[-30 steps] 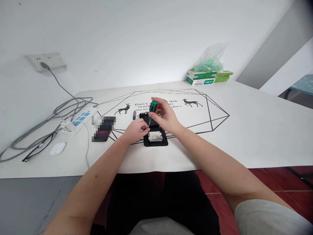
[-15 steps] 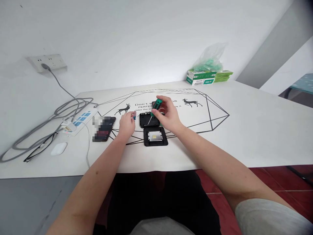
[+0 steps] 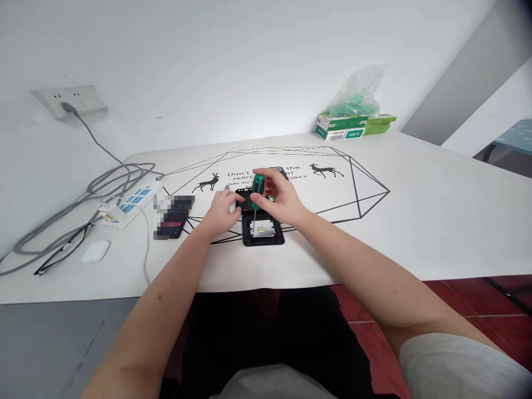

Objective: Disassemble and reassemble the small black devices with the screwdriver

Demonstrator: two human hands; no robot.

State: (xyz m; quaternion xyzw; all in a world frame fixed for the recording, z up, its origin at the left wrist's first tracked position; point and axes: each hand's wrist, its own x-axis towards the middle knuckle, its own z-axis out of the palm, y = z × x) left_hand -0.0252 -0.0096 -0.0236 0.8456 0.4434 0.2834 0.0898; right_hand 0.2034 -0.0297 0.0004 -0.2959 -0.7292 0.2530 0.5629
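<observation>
My right hand (image 3: 279, 195) is closed around the green and black handle of a screwdriver (image 3: 258, 187). Its thin shaft points down, with the tip at the left part of a silver metal plate (image 3: 268, 227) that bears a small yellow square. This plate sits in a black square housing (image 3: 274, 241) near the table's front. Just behind lies a black plastic case part (image 3: 246, 205), partly covered by my hands. At that part's left edge is my left hand (image 3: 222, 211), thumb and index finger apart with their tips at the edge. Behind the left hand a small pinkish item (image 3: 227, 188) shows, too small to name.
A phone (image 3: 174, 217), a power strip (image 3: 135, 204) with grey cable, glasses (image 3: 62, 249) and a white earbud case (image 3: 96, 251) lie to the left. Green and white boxes (image 3: 344, 127) under a plastic bag (image 3: 358, 94) stand at the back right. Behind my right hand a dark object (image 3: 277, 169) partly shows.
The screwdriver has moved from the black case part toward me, onto the metal plate, and stands more upright. My left hand has shifted right, to the case part's edge.
</observation>
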